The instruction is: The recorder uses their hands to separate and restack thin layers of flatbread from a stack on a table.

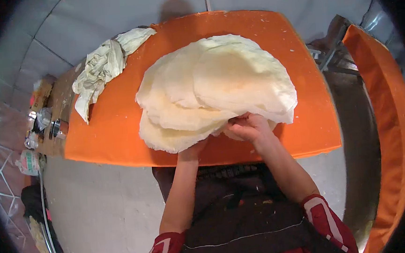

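Observation:
A loose pile of thin, round, cream-coloured flatbread sheets point(227, 77) lies overlapped across the orange tabletop point(95, 138). At the pile's near edge, the fingers of my right hand point(250, 126) are closed in a pinch on the rim of one flatbread sheet. My left hand point(195, 148) reaches beneath the near-left edge of the sheets, which cover its fingers. Whether those fingers are open or closed does not show.
A crumpled white cloth point(102, 67) rests on the table's far left corner. Beyond the left edge, a brown board point(62, 105) carries small items. Another orange-covered surface point(381, 95) stands at the right, past a gap with a metal frame point(331, 54).

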`<state>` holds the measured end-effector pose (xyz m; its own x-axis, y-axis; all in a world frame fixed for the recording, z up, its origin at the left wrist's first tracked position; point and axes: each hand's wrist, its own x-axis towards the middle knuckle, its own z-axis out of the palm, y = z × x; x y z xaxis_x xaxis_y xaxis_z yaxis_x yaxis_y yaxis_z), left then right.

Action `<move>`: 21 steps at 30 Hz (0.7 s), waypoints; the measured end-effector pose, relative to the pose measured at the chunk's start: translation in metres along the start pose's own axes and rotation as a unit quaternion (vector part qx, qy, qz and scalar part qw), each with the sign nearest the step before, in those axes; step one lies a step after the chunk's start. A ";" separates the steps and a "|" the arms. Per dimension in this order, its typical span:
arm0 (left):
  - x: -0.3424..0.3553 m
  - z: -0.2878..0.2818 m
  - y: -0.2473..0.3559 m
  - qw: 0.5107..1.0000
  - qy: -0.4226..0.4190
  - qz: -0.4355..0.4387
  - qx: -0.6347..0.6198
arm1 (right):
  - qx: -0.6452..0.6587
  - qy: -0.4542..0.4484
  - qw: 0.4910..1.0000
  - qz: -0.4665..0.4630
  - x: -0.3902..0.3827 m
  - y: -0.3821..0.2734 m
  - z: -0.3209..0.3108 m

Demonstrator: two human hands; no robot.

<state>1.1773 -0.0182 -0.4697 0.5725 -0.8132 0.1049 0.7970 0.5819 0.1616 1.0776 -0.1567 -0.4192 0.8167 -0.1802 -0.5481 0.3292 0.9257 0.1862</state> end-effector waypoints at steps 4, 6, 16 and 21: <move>0.008 0.007 0.007 0.999 -0.002 0.035 0.041 | -0.031 -0.051 0.998 0.007 -0.006 0.005 -0.003; 0.011 0.007 0.008 0.997 0.006 0.047 0.060 | -0.047 -0.029 0.998 -0.011 -0.007 0.003 -0.002; 0.021 -0.022 0.005 0.988 0.020 0.078 0.134 | -0.164 -0.062 0.979 0.099 -0.024 -0.004 -0.072; 0.074 0.007 0.008 0.991 -0.024 0.057 0.120 | -0.221 0.082 0.961 0.145 0.011 0.008 -0.109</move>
<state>1.2243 -0.0737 -0.4541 0.6420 -0.7447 0.1822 0.6553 0.6564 0.3737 1.0374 -0.1150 -0.5128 0.7466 0.1282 -0.6528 -0.1637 0.9865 0.0065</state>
